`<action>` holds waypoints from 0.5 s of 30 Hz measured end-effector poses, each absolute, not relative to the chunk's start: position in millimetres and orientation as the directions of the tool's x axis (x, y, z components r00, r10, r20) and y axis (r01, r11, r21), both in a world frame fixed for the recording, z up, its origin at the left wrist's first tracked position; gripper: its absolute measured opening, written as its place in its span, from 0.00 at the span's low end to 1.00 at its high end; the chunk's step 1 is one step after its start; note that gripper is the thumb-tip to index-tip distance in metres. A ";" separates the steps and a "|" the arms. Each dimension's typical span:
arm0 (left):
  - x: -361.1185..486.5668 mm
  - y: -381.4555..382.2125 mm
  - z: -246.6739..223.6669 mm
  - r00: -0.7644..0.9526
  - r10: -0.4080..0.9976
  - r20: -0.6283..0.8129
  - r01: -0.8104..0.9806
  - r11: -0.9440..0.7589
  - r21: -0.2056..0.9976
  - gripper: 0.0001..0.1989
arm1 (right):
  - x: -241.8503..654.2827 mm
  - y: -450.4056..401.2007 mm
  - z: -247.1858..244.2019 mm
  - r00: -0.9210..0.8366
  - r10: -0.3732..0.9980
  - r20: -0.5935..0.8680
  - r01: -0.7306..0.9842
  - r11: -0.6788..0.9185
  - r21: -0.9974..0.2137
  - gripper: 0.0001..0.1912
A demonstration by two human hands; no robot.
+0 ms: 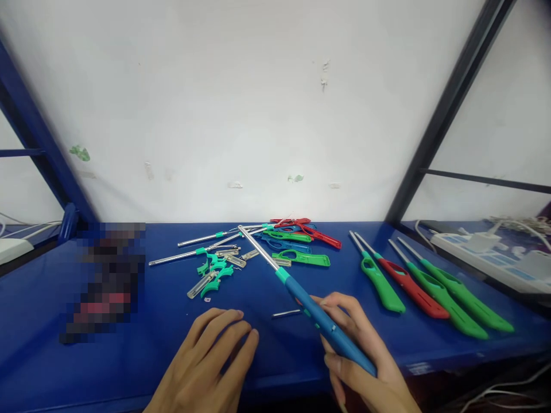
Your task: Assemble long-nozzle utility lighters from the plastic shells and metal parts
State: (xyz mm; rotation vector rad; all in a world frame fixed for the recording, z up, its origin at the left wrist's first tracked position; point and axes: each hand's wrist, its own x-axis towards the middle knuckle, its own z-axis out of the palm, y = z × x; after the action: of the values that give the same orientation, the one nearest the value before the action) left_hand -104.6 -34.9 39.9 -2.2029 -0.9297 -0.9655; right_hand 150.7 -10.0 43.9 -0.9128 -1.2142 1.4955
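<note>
Blue lighter (316, 312) clamped in the right hand (372, 344), metal tube (263, 249) slanting forward-left; looks like a holding step. Left hand (204, 364) sits apart, loosely open, green pieces (218, 265) ahead. Shifting that tube calls for clearance.

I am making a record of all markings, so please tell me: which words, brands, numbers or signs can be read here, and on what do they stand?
No text can be read.
Pale patch on the table's front edge: perhaps a label, too blurred.
Blue lighter in the right hand: no legible marking.
Dark item at left: pixelated, cannot tell.
</note>
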 end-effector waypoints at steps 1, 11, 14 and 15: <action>-104.9 -34.9 39.8 0.500 0.370 0.783 0.767 -0.608 -0.203 0.18 | 151.7 -9.6 43.6 -0.260 0.965 0.018 -0.227 -0.043 -0.973 0.28; -105.0 -46.8 36.6 0.453 0.476 0.754 0.828 -0.538 -0.157 0.26 | 160.8 2.1 32.7 -0.653 0.751 0.094 -0.193 -0.046 -0.980 0.25; -105.2 -51.9 31.5 0.466 0.500 0.730 0.823 -0.547 -0.151 0.21 | 159.6 1.0 34.2 -0.696 0.714 0.080 -0.150 -0.036 -0.988 0.22; -107.1 -52.8 29.5 0.465 0.489 0.738 0.813 -0.565 -0.139 0.20 | 159.2 0.7 34.4 -0.677 0.732 0.075 -0.130 -0.018 -0.991 0.21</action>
State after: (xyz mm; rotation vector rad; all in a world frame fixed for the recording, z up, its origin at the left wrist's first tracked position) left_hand -107.1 -52.8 29.5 -2.2391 -1.0835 -0.9042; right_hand 159.2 0.7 34.4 -0.6350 -1.6360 1.7632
